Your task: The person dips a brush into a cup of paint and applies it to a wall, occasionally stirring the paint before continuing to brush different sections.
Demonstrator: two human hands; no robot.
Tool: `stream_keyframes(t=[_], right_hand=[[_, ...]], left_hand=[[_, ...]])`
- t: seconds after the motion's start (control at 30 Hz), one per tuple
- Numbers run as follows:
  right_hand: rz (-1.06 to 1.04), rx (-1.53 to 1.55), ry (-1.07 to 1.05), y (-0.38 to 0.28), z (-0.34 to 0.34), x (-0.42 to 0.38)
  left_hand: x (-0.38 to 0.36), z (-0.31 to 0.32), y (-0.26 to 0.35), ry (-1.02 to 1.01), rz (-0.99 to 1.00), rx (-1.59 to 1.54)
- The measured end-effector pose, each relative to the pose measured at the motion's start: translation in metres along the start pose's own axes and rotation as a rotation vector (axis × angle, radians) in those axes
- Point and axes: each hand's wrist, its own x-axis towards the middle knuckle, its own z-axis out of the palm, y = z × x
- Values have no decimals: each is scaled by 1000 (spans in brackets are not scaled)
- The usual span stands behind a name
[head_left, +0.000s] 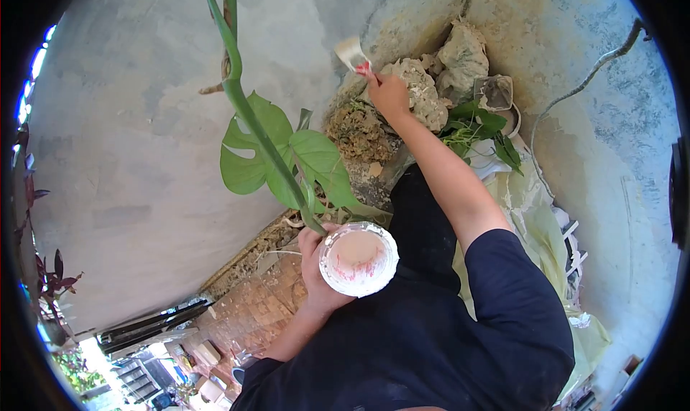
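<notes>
My right hand (pixel 388 95) is closed on the handle of a paintbrush (pixel 351 53), its pale bristles pointing up and left against the grey wall (pixel 144 145). In front of my body, my left hand (pixel 314 267) wraps round the side of a white paint container (pixel 358 259). Pale paint with reddish streaks shows inside, and dried paint coats its rim. A thick green plant stem (pixel 266 141) runs down close to my left hand; whether the fingers touch it I cannot tell.
Large split leaves (pixel 251 152) hang left of centre. Rocks (pixel 417 88) and a bulky wrapped lump (pixel 463 59) fill the wall corner. A cable (pixel 575 89) trails down the right wall. Pale plastic sheeting (pixel 525 210) lies at right; tiled floor (pixel 248 310) shows lower left.
</notes>
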Motion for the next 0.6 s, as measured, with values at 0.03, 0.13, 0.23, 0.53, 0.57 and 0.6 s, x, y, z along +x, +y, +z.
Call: stream_keyframes(t=[0.03, 0.13, 0.23, 0.53, 0.57, 0.6], right_hand=[[58, -57, -80, 8, -1, -5], [151, -218, -212, 13, -27, -7], [161, -332, -261, -16, -96, -6], [-363, -350, -599, -172, -356, -98], [-500, -350, -523, -178, -360, -116], [-634, -358, -435, -184, -364, -133]], left_hand=[[1, -1, 0, -5, 4, 6], [0, -7, -5, -85, 120, 144], [-1, 1, -1, 5, 26, -29], [12, 9, -16, 59, 211, 60], [14, 9, -12, 50, 195, 61], [16, 11, -10, 63, 195, 56]])
